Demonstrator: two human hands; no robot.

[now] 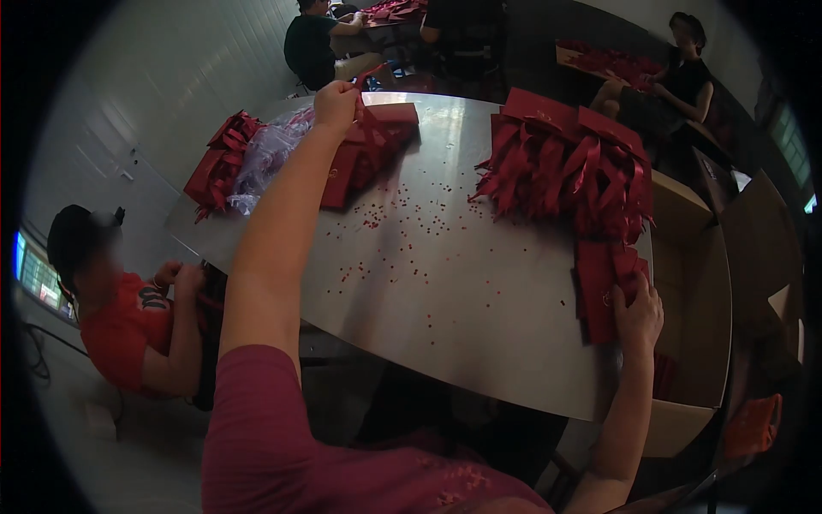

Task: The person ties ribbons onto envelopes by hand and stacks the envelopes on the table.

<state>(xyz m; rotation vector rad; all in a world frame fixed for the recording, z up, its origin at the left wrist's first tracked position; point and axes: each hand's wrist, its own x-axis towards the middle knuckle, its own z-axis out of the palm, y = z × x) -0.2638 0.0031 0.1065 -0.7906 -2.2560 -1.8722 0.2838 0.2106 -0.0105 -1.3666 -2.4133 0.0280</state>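
Note:
My left hand (337,106) is raised over the far left of the table, its fingers closed on a red ribbon (370,75). Just below it lies a pile of dark red cardboard pieces (385,120) with ribbons. At the right edge of the table, my right hand (640,315) curls round a small stack of red cardboard pieces (597,287) with gold print. Beyond that hand, a larger heap of red pieces with long satin ribbons (556,163) covers the far right. Whether the pieces are bags or folders, I cannot tell.
Small red paper dots (411,223) lie scattered across the metal table (514,360). Clear plastic wrapping (270,154) sits among red pieces at the left. An open cardboard box (693,325) stands beside the right edge. A person in a red shirt (128,325) sits at the left; others sit farther back.

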